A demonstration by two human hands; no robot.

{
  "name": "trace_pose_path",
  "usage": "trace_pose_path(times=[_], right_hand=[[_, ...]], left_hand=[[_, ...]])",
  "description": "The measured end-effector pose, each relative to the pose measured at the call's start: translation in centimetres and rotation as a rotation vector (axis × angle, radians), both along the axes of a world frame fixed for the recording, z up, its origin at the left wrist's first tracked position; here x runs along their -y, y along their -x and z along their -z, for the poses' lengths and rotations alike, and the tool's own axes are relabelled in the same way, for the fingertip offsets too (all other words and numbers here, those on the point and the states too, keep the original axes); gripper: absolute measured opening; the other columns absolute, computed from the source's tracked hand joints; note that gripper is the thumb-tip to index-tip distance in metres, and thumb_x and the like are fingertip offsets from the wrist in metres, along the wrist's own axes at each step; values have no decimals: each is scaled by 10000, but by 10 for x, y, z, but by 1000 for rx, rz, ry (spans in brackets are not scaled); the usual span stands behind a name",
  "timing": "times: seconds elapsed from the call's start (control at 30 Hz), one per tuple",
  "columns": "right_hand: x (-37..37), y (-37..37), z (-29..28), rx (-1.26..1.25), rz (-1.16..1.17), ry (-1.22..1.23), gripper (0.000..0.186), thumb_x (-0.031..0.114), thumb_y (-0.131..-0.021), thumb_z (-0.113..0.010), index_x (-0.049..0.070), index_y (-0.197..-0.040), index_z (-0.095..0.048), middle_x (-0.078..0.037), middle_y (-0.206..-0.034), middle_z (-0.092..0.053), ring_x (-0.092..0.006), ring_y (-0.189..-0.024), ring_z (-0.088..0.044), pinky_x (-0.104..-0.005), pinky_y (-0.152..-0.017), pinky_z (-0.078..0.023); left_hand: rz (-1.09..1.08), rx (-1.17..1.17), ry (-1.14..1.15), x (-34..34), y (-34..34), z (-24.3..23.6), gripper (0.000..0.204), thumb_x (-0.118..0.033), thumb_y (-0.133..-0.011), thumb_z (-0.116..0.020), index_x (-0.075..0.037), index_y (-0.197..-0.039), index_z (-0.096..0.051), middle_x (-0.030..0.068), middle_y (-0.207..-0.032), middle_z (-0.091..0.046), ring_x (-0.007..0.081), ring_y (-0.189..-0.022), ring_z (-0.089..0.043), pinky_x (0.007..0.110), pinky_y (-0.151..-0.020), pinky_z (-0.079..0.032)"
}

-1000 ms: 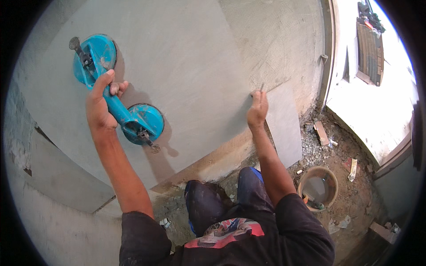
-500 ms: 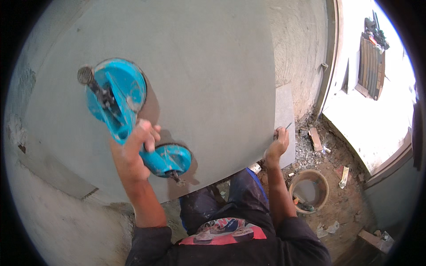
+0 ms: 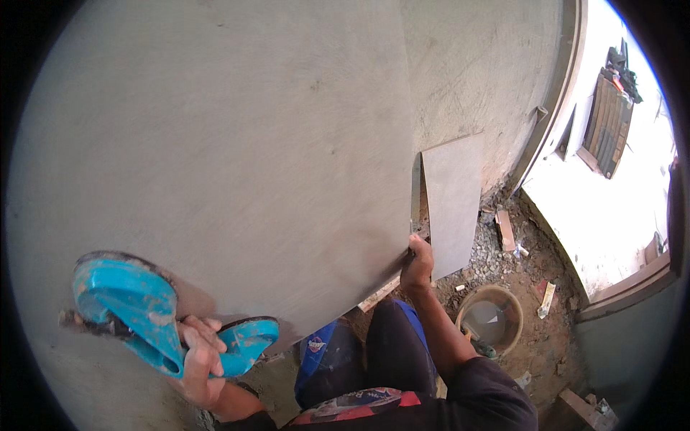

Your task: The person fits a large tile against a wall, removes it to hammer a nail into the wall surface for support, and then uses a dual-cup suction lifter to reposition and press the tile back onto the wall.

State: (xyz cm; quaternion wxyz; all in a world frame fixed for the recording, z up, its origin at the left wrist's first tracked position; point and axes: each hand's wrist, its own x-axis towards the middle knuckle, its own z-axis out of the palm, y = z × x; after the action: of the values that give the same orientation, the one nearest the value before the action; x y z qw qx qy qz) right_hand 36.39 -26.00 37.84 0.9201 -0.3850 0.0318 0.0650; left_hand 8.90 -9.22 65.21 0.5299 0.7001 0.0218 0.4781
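A blue double suction-cup lifter (image 3: 136, 305), smeared with dried mud, sits against the face of a large grey tile (image 3: 287, 158) at the lower left. My left hand (image 3: 201, 359) is wrapped round its handle between the two cups. At the tile's right edge, low down, my right hand (image 3: 417, 264) is closed on the edge; its fingertips are partly hidden behind the tile. The tile covers most of the left and middle of the head view and stands tilted over my knees.
A smaller grey tile (image 3: 454, 205) leans on the rough wall (image 3: 489, 79) beside my right hand. On the rubble floor stands a round bucket (image 3: 521, 323) with murky water and a tool in it. A wood scrap (image 3: 505, 230) lies near the bright doorway (image 3: 568, 237).
The lifter and my left hand have come down and left, toward me, with the large tile. My right hand has shifted left, and more of the smaller leaning tile shows.
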Motion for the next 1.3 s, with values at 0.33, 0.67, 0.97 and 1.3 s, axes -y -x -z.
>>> trace_pose_path(times=[0.33, 0.67, 0.97, 1.3], right_hand=[[-29, 16, 50, 168, -324, 141, 213, 204, -896, -468, 8, -920, -548, -14, -906, -506, -127, -860, -459, -288, -787, -344], [-49, 50, 96, 115, -225, 223, 293, 209, -895, -509, 73, -649, -427, 71, -665, -360, -70, -639, -321, -280, -588, -265], [-86, 81, 161, 42, -369, 367, 358, 289, -865, -481, 4, -860, -697, -14, -751, -606, -148, -679, -521, -312, -680, -428], [-109, 83, 201, 34, -356, 273, 261, 229, -916, -500, 46, -735, -545, 11, -754, -481, -125, -760, -442, -325, -718, -389]], left_hand=[[10, -78, -64, -27, 50, 83, 197, -75, -717, -626, -63, -880, -516, -7, -639, -475, 149, -597, -477, 378, -765, -414], [35, -262, 36, -28, 79, 141, 190, -77, -752, -652, -78, -895, -527, -22, -578, -467, 142, -682, -475, 361, -801, -422], [-31, -437, 187, -56, 136, 195, 263, -6, -740, -722, -82, -931, -558, 35, -793, -586, 173, -766, -592, 423, -875, -456], [-6, -451, 238, -88, 153, 219, 181, -6, -735, -754, -73, -829, -614, 7, -759, -614, 149, -749, -616, 402, -877, -494]])
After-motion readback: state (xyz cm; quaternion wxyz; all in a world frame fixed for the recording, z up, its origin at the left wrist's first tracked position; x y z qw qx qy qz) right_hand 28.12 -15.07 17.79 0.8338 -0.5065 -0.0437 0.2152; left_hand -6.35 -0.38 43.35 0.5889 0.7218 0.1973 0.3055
